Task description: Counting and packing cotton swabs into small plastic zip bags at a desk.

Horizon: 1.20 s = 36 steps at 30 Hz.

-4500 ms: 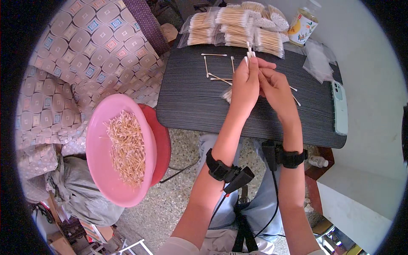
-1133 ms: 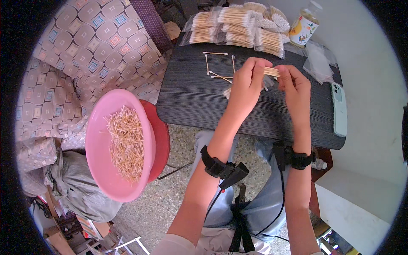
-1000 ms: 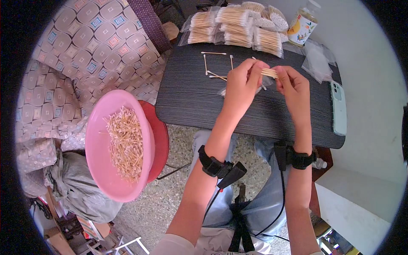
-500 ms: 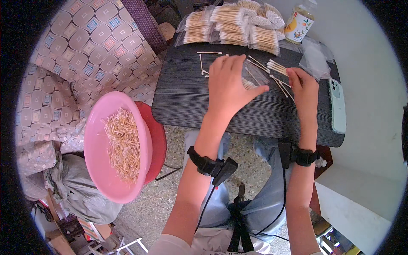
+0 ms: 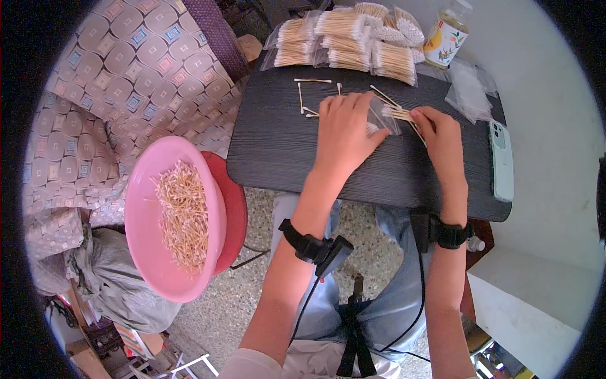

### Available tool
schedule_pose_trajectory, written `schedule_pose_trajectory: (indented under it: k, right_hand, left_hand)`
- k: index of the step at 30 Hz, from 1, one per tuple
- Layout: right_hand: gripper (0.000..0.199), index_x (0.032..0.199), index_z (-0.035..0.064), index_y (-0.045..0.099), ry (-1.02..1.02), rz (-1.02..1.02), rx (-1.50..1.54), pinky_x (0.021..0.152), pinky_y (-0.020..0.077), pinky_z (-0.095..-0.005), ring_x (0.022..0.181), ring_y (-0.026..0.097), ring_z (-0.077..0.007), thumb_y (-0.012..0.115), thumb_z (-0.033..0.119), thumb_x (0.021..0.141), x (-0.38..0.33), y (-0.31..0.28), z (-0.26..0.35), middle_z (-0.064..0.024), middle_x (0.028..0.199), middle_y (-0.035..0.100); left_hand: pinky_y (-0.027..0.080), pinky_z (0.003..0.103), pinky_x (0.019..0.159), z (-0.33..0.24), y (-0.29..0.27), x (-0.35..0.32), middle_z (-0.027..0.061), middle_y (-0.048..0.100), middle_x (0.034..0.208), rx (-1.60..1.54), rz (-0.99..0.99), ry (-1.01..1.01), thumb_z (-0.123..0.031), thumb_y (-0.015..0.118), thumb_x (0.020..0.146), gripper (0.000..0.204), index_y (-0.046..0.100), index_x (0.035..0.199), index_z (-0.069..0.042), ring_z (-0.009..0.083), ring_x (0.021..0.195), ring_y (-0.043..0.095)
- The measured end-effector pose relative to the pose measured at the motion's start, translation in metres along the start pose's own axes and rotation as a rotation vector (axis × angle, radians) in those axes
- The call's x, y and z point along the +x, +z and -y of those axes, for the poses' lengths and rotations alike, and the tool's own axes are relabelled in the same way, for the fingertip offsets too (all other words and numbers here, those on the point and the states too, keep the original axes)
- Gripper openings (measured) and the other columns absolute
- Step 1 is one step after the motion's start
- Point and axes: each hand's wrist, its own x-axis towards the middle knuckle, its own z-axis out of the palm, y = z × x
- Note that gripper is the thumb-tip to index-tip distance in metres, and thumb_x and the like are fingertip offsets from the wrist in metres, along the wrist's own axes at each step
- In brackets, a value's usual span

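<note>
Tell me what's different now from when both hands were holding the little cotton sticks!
The left hand let go of the bunch of wooden, white-tipped cotton swabs and moved left to the small clear plastic bag. The right hand kept hold of the swabs, then brought them left, tips first, to that bag. The wide pink plastic basin and the pale-green phone stayed put.

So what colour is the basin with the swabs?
Pink; the basin shows in the head view.
</note>
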Motion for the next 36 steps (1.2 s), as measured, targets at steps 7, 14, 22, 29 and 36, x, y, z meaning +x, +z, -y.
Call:
schedule_pose_trajectory:
  k: [7, 14, 22, 29, 36]
  right_hand:
    - [0.027, 0.079, -0.0045, 0.062, 0.137, 0.281, 0.319, 0.05, 0.0354, -0.0271, 0.053, 0.044, -0.0094, 0.058, 0.02, 0.09, -0.001, -0.004, -0.008, -0.0014, 0.057, 0.05]
    - [0.027, 0.075, -0.0033, 0.06, 0.109, 0.369, 0.36, 0.05, 0.0344, -0.0258, 0.054, 0.043, -0.0077, 0.057, 0.02, 0.09, 0.0, -0.003, -0.008, 0.0001, 0.057, 0.049]
    - [0.024, 0.081, -0.0036, 0.063, -0.05, 0.41, 0.263, 0.057, 0.0426, -0.0289, 0.061, 0.056, -0.0134, 0.056, 0.018, 0.089, 0.001, 0.007, 0.002, -0.0091, 0.066, 0.061]
    - [0.015, 0.093, -0.0031, 0.063, 0.059, 0.262, 0.403, 0.059, 0.0479, -0.0292, 0.065, 0.062, -0.0161, 0.059, 0.01, 0.087, -0.004, 0.02, 0.012, -0.0137, 0.073, 0.066]
    - [0.014, 0.088, -0.0044, 0.066, 0.123, 0.115, 0.468, 0.053, 0.0466, -0.026, 0.057, 0.059, -0.0109, 0.064, 0.009, 0.084, -0.004, 0.014, 0.013, -0.0108, 0.066, 0.064]
  left_hand:
    - [0.046, 0.037, 0.084, 0.003, -0.007, -0.001, 0.0128, 0.061, 0.107, -0.353, 0.096, -0.028, -0.019, 0.076, 0.068, 0.055, 0.055, 0.117, -0.004, 0.0317, 0.094, 0.059]
    - [0.046, 0.036, 0.085, 0.0, -0.005, -0.002, 0.0135, 0.06, 0.108, -0.434, 0.178, 0.0, -0.014, 0.075, 0.07, 0.053, 0.055, 0.117, -0.005, 0.0309, 0.097, 0.059]
    - [0.045, 0.038, 0.087, 0.001, 0.003, -0.006, 0.0165, 0.061, 0.106, -0.494, 0.216, 0.038, -0.016, 0.073, 0.073, 0.05, 0.054, 0.117, -0.004, 0.034, 0.1, 0.058]
    - [0.045, 0.04, 0.087, 0.001, 0.005, -0.006, 0.0193, 0.061, 0.106, -0.502, 0.235, 0.001, -0.018, 0.071, 0.074, 0.049, 0.053, 0.117, -0.002, 0.0351, 0.1, 0.058]
    - [0.046, 0.04, 0.085, -0.003, 0.005, -0.005, 0.019, 0.06, 0.104, -0.416, 0.226, -0.001, -0.018, 0.071, 0.076, 0.048, 0.052, 0.117, -0.001, 0.0354, 0.099, 0.058]
